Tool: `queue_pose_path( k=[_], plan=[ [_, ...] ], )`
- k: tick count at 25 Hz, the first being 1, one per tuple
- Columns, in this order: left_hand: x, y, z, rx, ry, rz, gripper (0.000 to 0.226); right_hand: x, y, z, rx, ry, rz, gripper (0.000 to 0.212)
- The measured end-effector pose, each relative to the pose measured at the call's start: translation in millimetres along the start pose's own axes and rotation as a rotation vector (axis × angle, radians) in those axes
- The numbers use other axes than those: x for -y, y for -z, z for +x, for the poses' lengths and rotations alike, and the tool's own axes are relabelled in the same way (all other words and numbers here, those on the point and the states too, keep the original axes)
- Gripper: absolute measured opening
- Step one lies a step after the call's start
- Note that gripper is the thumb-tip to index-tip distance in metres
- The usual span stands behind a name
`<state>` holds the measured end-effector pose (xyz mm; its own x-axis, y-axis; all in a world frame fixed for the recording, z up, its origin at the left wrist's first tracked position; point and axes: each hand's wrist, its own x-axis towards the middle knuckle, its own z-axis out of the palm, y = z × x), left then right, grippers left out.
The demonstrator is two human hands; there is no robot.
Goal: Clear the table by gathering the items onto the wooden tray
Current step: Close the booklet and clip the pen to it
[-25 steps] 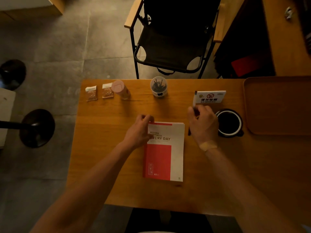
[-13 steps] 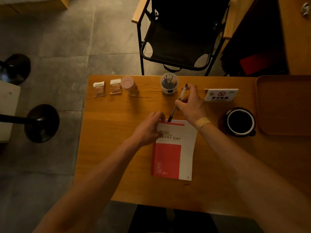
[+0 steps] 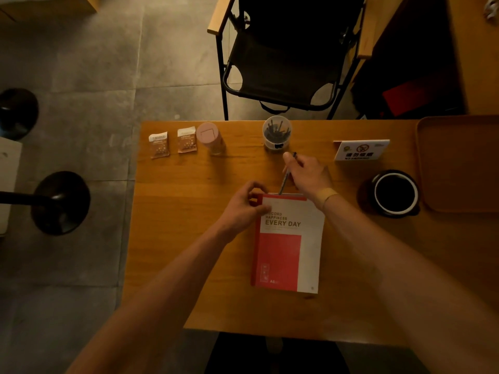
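Note:
A red and white notebook (image 3: pixel 290 249) lies flat in the middle of the wooden table (image 3: pixel 189 238). My left hand (image 3: pixel 244 207) pinches its top left corner. My right hand (image 3: pixel 307 174) grips a pen (image 3: pixel 285 182) slanted down, its tip at the notebook's top edge. The wooden tray (image 3: pixel 459 163) sits bare at the table's right end. A black mug (image 3: pixel 395 194) stands just left of the tray. Behind it stands a white no-smoking sign (image 3: pixel 361 149). A clear pen cup (image 3: pixel 276 134), a pink-lidded jar (image 3: pixel 210 137) and two sachets (image 3: pixel 172 143) line the far edge.
A black folding chair (image 3: pixel 286 58) with wooden armrests faces the table's far side. Two black stool bases (image 3: pixel 60 202) stand on the grey floor to the left. A wooden cabinet (image 3: pixel 475 49) rises at the back right.
My right hand picked the pen up from beside the mug and carried it left to the notebook's top edge. The left hand stayed on the notebook's corner.

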<state>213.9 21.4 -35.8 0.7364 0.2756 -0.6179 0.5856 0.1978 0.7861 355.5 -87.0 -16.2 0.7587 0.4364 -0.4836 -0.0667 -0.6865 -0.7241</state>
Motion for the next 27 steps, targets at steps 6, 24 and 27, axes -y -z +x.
queue_pose_path(
  k=[6, 24, 27],
  plan=[
    [5, -2, -1, -0.059, 0.048, -0.168, 0.038, 5, -4, 3, -0.048, -0.002, -0.065, 0.023],
    [10, -26, 4, -0.208, 0.036, -0.308, 0.024, 33, -28, 0, -0.017, -0.049, -0.299, 0.019],
    [10, -30, 4, -0.233, 0.045, -0.338, 0.022, 33, -34, -1, -0.078, -0.117, -0.263, 0.019]
  ],
)
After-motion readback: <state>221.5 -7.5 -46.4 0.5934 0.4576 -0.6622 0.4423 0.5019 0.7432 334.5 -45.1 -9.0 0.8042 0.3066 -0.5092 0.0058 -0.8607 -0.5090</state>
